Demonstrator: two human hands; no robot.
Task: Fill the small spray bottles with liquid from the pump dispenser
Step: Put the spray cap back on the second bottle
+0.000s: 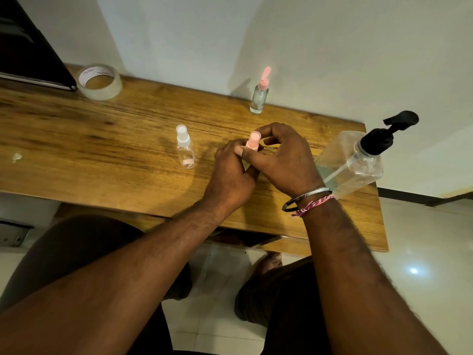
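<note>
Both hands are working together near the middle of the wooden table point(102, 139). The left hand point(231, 172) is wrapping its fingers round the body of a small spray bottle point(253, 143), hiding its contents, while the right hand point(279, 157) is pinching the bottle's pink cap between thumb and fingertips. Just right of them, the pump dispenser point(355, 162) with a black pump is standing partly full of clear liquid. To the left a white-capped bottle point(185, 149) is standing, apparently without liquid. Farther back, by the wall, a pink-topped bottle point(259, 94) is holding clear liquid. A tape roll point(100, 82) is lying at the far left.
</note>
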